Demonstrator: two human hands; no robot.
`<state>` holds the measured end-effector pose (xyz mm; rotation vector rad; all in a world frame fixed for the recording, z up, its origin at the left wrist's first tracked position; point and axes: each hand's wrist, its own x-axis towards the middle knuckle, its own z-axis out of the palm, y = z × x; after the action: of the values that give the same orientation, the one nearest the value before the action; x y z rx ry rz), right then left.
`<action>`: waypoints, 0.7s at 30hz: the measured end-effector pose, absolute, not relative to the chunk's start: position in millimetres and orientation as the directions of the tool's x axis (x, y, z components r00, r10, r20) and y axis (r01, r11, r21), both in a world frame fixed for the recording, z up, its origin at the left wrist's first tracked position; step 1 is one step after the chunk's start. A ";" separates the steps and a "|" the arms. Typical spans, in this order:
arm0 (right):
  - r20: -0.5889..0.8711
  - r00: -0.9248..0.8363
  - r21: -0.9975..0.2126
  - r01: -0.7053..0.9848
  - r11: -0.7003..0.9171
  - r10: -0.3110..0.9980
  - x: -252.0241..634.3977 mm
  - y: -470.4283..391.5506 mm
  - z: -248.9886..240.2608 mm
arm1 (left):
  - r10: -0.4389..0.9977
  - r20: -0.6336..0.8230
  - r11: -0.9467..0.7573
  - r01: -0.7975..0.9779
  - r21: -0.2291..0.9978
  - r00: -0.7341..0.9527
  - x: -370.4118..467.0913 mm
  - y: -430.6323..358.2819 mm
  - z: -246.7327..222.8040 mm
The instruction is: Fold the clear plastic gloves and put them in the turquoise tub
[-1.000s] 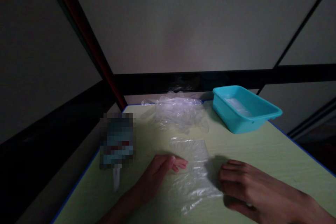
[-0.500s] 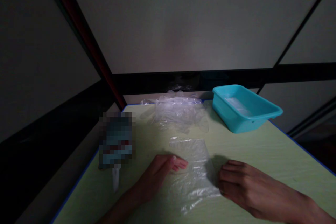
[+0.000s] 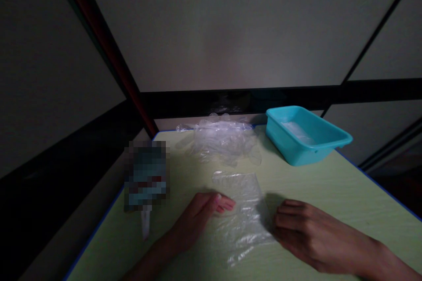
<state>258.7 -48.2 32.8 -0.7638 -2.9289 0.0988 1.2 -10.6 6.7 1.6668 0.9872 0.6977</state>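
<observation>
So the thing in play here is a clear plastic piece [image 3: 244, 206], lying flat and a bit crinkled on the pale green counter [image 3: 332, 193], right between the two hands. Can't tell if it's a bag, a glove or just a loose sheet, tbh.

Left hand [image 3: 207, 214] has its fingers stretched out together along the left side of the plastic, not visibly gripping anything. Right hand [image 3: 305, 232] is curled up at the lower right corner. Its fingertips are tucked out of sight, so I can't say whether it's really pinching that corner or just resting by it.

Handling-wise, I'd bet this stuff weighs next to nothing: floppy, slick, probably clingy, and easy to crease or tear if you yank it. Best hold, imo, is a light fingertip pinch at a corner or edge, with the other palm pressing the middle so it doesn't skate around. Grabbing the centre would likely just bunch it up.

Behind it there's a messy pile of clear plastic [image 3: 224, 138], and off to the right a teal basin [image 3: 281, 140] with something whitish and flat [image 3: 296, 131] inside. Far left is a pixelated item [image 3: 147, 173], no clue what.
</observation>
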 end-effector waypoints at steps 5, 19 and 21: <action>0.079 -0.871 -0.114 0.475 0.872 0.485 257.2 -48.7 34.8 | 0.871 -0.023 -0.127 0.272 0.954 0.490 1.1 -10.7 5.4; 0.165 -0.876 -0.059 0.450 0.891 0.454 255.3 -51.6 28.5 | 0.878 -0.018 -0.138 0.287 0.948 0.479 3.0 -10.5 9.0; 0.207 -0.875 -0.060 0.436 0.898 0.438 255.8 -51.4 29.4 | 0.878 -0.022 -0.137 0.296 0.945 0.477 2.5 -11.3 8.5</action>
<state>255.8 -51.4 29.4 -0.6641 -2.8486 0.0167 2.5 -11.3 8.5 1.6809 1.0178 0.6983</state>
